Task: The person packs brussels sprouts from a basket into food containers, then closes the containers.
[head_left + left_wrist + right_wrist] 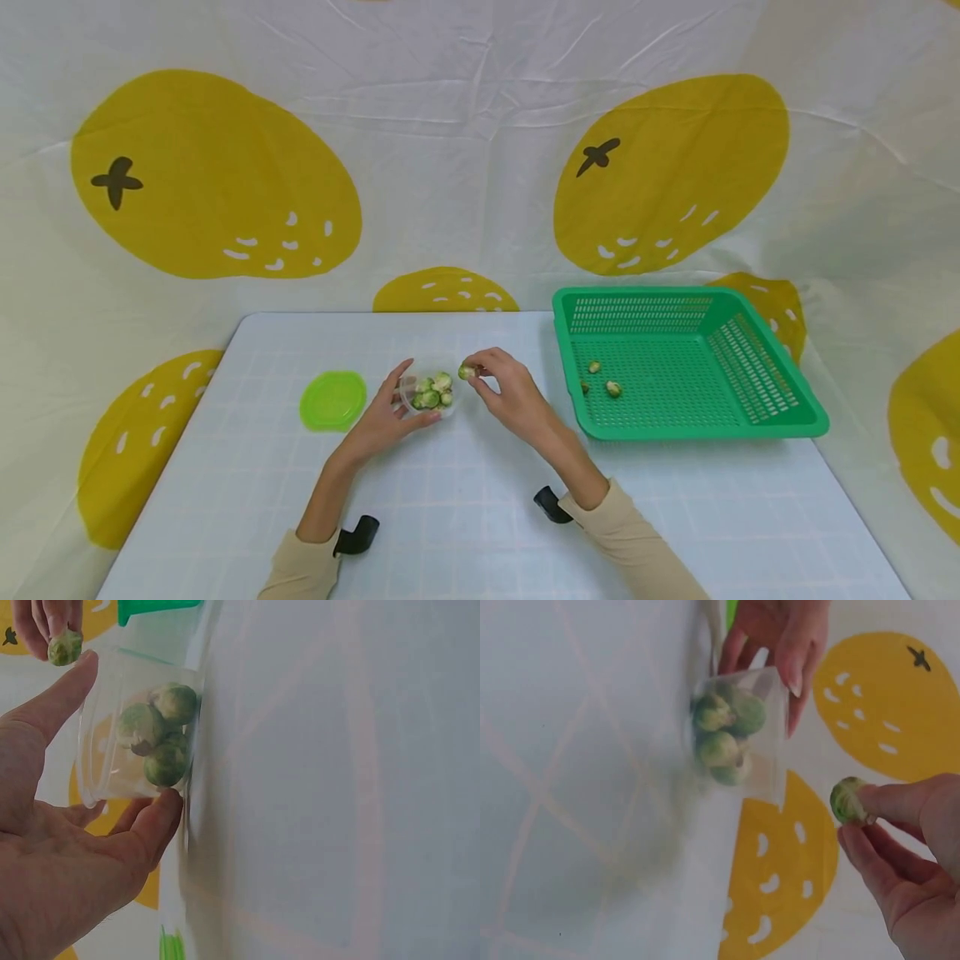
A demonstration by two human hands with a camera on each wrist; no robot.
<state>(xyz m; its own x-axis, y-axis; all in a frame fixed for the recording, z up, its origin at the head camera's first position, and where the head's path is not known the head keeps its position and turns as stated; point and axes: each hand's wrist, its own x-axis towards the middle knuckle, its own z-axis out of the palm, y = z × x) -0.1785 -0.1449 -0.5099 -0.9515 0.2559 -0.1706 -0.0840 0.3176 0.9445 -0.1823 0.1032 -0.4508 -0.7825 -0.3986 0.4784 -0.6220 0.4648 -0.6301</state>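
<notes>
A clear plastic container (407, 388) with several Brussels sprouts (433, 392) in it stands on the table. My left hand (381, 423) holds it, thumb on one side and fingers curved round the other, as the left wrist view also shows. Just right of the container, my right hand (513, 397) pinches a single Brussels sprout (847, 800) between thumb and fingertips, raised above the tabletop. The green lid (333, 401) lies flat to the left of my left hand.
A large green plastic basket (690, 432) stands at the right of the table, with 3 small sprouts (614, 389) near its left side. A white curtain (465, 167) with yellow fruit prints hangs behind the table (450, 525).
</notes>
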